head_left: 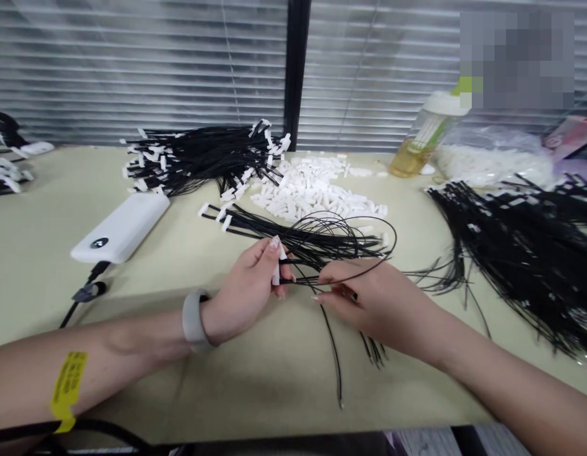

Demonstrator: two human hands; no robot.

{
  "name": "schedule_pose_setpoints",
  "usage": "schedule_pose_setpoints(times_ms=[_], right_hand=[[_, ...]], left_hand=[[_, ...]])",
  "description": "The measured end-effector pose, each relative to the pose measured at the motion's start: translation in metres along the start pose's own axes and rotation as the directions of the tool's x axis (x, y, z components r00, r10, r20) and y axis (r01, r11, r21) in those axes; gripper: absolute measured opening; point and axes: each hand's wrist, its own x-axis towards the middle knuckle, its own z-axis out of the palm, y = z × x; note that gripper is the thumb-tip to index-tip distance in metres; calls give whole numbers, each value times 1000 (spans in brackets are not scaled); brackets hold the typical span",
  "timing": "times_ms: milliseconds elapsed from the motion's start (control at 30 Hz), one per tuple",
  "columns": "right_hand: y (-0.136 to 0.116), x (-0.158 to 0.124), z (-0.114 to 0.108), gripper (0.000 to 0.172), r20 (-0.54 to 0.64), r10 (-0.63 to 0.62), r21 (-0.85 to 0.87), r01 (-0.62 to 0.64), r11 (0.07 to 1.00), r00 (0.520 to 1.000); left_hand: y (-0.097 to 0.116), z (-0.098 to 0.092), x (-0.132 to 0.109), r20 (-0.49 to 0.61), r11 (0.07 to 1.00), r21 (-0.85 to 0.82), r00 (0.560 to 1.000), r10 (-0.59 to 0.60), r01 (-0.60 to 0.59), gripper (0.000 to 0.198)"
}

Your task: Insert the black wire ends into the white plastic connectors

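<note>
A white connector [276, 269] with black wires leading out to the right is pinched between the thumb and fingers of my left hand [250, 278]. Close beside it, my right hand [364, 291] has its fingers closed around thin black wires. Several wire ends hang below my right palm, and one longer wire [339, 373] trails down toward the front edge. Just behind both hands lies a bundle of black wires [259, 223] with white connectors at its left end. Farther back is a heap of small white connectors [312, 190].
A white power bank [122, 228] with a black cable lies at left. Behind it is a pile of finished-looking black cables [198, 155]. At right are a bottle [419, 139], a plastic bag [497, 158] and many black wires [525, 253]. Blinds line the back.
</note>
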Motion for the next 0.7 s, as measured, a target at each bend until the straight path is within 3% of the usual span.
schedule_pose_setpoints(times_ms=[167,333,433,700], right_hand=[[-1,3,1,20,43,-16,29,15,999,999],[-1,3,6,13,46,120,76,-123,989,992],[-1,0,9,17,27,154,44,-155,987,988],[-1,-1,5,14,58,21,51,-24,998,998]], left_hand=[[-1,0,0,-2,1000,-4,1000,-11,11,27],[-2,0,1,2,1000,-19,1000,-12,12,26],[-1,0,1,-9,999,-46,1000,-18,17,25],[-1,-1,2,-4,997,-70,1000,-31,31,25]])
